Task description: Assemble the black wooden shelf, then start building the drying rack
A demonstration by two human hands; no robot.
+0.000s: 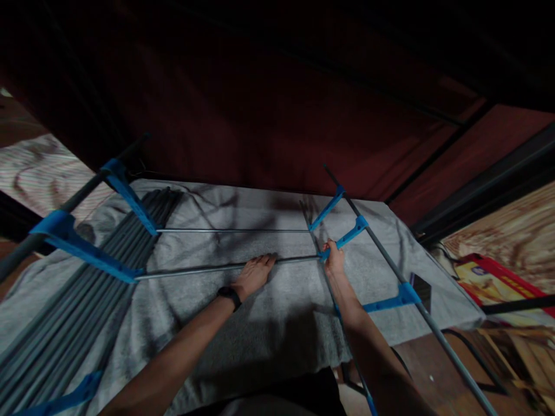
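My left hand (256, 274) lies over a thin metal crossbar (191, 270), its fingers curled round the bar near the middle. A dark band sits on that wrist. At the bar's right end, my right hand (333, 257) grips a blue plastic bracket (351, 233), close to where bracket and bar meet. That bracket reaches up to a long grey tube (385, 257) on the right. A second crossbar (234, 231) runs farther back, between another blue bracket (327, 208) and a blue bracket (132, 199) on the left.
Several grey tubes (99, 277) lie bundled on the grey cloth (277, 323) at left. A dark phone-like object (420, 292) rests near the right edge. Beyond it are a red and yellow package (494, 280) and wooden slats (520, 358). A dark red panel (260, 115) stands behind.
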